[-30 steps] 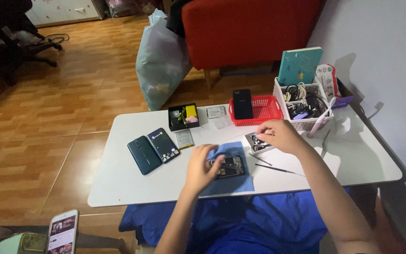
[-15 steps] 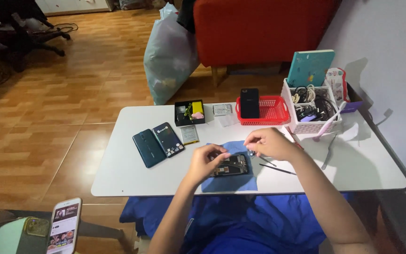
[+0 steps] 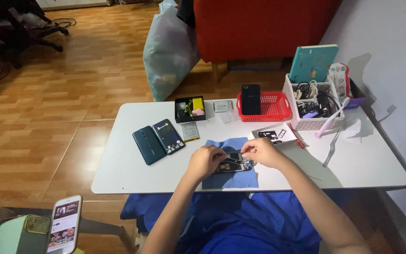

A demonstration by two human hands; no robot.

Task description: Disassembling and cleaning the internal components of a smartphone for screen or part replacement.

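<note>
An opened phone (image 3: 233, 164) with its inner parts showing lies on a blue cloth (image 3: 231, 181) at the near edge of the white table (image 3: 132, 174), between the two hands. Its long axis runs left to right, almost parallel to the near table edge; which end is the top I cannot tell, because the hands cover both ends. The left hand (image 3: 204, 161) presses on the left end of the phone and holds it steady, with the fingers bent down on it. The right hand (image 3: 261, 151) pinches thin metal tweezers (image 3: 232, 160), and their tips point left, over the middle of the phone.

To do this step well, I think the left hand should keep the phone flat and not let it slide on the cloth, and the tweezers should come low and slowly, because the parts inside look very small.

Just beyond the right hand lies a white paper with small dark parts (image 3: 274, 134). To the far left lie two dark phones (image 3: 158, 140) side by side, and near them a small black box (image 3: 190, 108). Further away stands a red basket (image 3: 278, 109) with a black phone upright in it, and to the right a white basket with cables (image 3: 312, 106).
</note>
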